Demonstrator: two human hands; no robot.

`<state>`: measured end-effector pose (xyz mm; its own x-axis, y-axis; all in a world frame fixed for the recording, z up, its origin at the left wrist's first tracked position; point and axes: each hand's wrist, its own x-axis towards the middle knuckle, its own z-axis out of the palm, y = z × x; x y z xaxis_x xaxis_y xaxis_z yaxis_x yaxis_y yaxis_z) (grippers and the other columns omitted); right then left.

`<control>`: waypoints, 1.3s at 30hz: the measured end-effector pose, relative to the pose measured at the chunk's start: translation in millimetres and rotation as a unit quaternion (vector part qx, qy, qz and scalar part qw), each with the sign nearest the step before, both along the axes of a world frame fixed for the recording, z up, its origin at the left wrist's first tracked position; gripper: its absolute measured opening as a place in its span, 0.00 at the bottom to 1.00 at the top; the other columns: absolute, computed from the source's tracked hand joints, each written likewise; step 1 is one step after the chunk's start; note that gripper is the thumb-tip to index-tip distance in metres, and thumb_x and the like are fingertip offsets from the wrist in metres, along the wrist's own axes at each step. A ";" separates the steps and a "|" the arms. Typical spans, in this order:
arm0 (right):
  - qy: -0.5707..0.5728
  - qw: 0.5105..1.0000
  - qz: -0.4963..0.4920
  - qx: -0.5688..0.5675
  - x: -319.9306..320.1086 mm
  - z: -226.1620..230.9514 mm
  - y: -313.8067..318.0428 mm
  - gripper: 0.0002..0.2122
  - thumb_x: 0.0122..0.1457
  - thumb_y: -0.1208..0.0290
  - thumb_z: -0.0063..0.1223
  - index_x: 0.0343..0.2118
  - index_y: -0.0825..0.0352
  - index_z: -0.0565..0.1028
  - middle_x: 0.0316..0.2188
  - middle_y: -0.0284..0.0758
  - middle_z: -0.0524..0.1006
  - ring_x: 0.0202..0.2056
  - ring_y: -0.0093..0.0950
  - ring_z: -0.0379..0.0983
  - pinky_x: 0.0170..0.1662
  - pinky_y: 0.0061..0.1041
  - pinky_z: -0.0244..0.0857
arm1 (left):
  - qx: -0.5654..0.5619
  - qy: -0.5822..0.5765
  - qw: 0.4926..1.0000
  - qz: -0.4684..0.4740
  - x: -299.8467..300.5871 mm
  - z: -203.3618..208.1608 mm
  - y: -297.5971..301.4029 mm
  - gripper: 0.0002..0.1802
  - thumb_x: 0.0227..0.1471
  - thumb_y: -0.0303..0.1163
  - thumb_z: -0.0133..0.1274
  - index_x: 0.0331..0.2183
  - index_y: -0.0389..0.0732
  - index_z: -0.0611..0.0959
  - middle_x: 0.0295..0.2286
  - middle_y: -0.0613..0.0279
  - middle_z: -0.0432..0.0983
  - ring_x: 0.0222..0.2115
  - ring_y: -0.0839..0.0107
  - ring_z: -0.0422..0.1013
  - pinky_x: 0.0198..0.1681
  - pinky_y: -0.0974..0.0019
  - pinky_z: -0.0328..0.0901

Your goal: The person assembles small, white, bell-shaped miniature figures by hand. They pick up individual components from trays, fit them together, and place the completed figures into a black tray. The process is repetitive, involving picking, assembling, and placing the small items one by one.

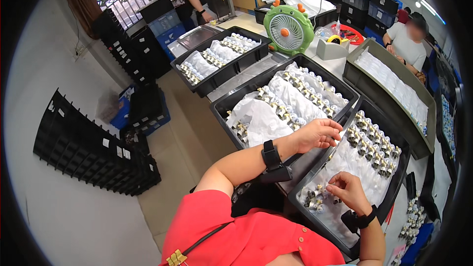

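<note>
My left hand hovers over the adjoining rims of two black trays, its fingers loosely bent and apart, with nothing plainly seen in them. Lower down, my right hand pinches thumb and fingers together just above a small group of bulbs. Whatever lies between its fingertips is too small to make out. Those bulbs, clear-topped with metal bases, sit on white wrapping sheet in the near black tray. Several rows of similar bulbs stand at that tray's far end. Each wrist wears a black strap with a small device.
Left of the near tray is another black tray of bulbs between white sheets; a third tray lies beyond. A green fan, tape dispenser and grey-green bin stand around. Stacked black trays line the left wall. A co-worker sits far right.
</note>
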<state>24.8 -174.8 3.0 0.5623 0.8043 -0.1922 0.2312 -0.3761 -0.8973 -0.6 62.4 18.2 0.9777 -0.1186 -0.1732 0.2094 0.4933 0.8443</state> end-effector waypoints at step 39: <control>-0.198 0.968 0.113 -0.108 -10.4 36.4 -21.4 0.25 0.48 0.68 0.59 0.49 0.64 0.66 0.48 0.44 0.63 0.48 0.41 0.64 0.51 0.32 0.60 | 0.095 -0.008 0.993 -0.076 -9.3 14.8 -7.9 0.17 0.53 0.35 0.51 0.45 0.40 0.73 0.35 0.64 0.75 0.33 0.79 0.72 0.36 0.77 0.65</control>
